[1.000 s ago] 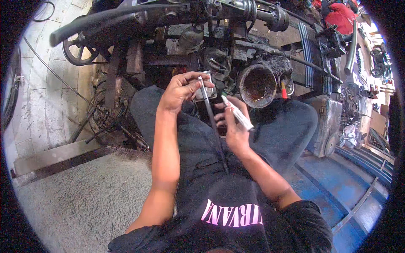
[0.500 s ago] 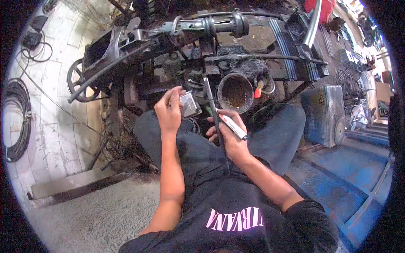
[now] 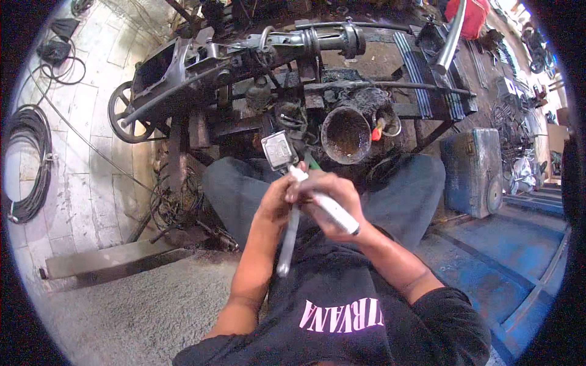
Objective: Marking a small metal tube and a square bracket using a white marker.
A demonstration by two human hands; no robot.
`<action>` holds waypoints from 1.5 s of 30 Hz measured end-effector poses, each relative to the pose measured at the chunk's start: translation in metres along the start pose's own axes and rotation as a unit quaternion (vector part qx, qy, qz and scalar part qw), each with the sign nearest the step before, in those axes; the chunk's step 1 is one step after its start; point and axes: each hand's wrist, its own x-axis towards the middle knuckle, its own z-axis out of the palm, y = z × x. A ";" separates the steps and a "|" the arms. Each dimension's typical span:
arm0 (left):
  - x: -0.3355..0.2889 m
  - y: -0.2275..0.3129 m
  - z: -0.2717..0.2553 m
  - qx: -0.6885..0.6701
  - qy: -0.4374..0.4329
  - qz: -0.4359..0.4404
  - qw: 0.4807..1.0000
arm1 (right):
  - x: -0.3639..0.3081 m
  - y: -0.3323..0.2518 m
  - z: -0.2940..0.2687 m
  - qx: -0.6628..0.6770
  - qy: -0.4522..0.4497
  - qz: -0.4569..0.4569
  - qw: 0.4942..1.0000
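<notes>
Two hands, one marker, apparently one rod.

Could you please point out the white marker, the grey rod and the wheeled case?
White marker [image 3: 337, 212]: head view, middle of its barrel.
Grey rod [image 3: 289, 239]: head view, the length below the hands.
Wheeled case [image 3: 469, 172]: head view, its broad side.
</notes>
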 end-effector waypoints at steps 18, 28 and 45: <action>0.053 -0.029 -0.050 0.296 -0.070 0.041 0.952 | -0.034 0.044 -0.008 -0.129 0.123 0.212 0.961; 0.051 -0.016 -0.059 0.492 0.016 0.081 0.867 | -0.044 0.061 0.002 -0.173 0.059 0.220 0.958; 0.151 0.047 -0.005 0.580 0.212 0.329 0.715 | -0.049 0.055 0.006 -0.237 0.022 0.184 0.954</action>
